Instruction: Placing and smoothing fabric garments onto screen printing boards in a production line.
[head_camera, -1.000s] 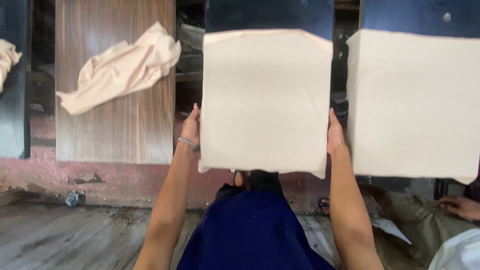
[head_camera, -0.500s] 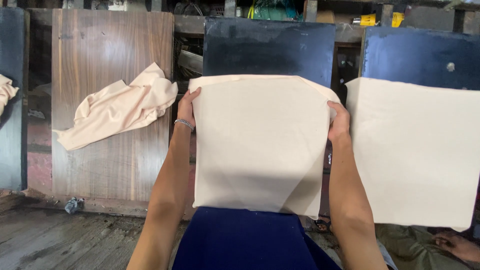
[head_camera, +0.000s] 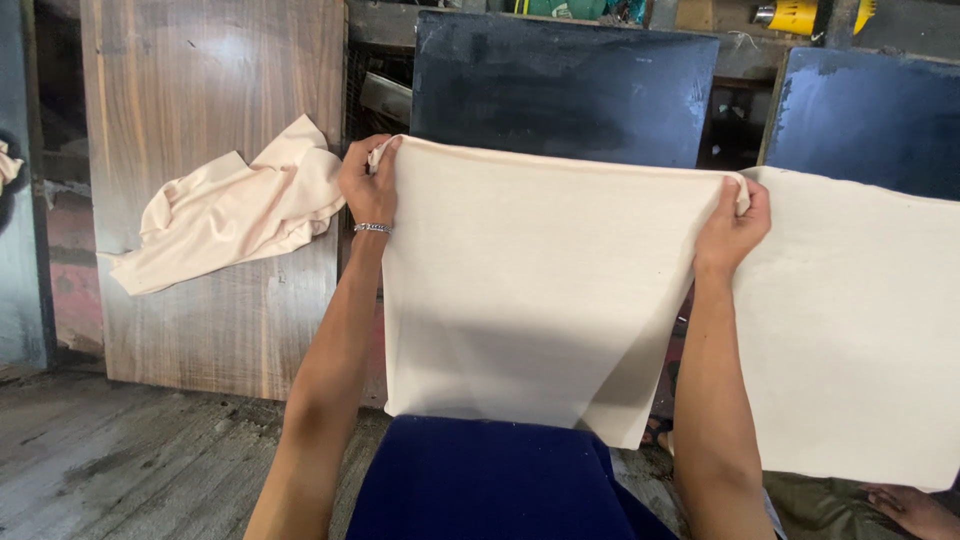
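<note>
A: So, where's the cream cloth panel (head_camera: 530, 290)?

B: Stretched flat betw. both hands, top edge taut, lower part hanging over a dark blue pallet (head_camera: 480, 480) near the body. Left hand (head_camera: 368, 185) pinches the top-left corner, fingers curled shut on it; bracelet (head_camera: 371, 228) at the wrist. Right hand (head_camera: 732, 225) grips the top-right corner, closed too.

A: Around them?

B: Just right of the rt hand, a second cream panel (head_camera: 850, 320) lies on another dark board (head_camera: 870, 110). Left of the lt hand, a crumpled cream cloth (head_camera: 230, 215) on a wooden board (head_camera: 200, 100). Another person's hand (head_camera: 915, 508) low, far right.
</note>
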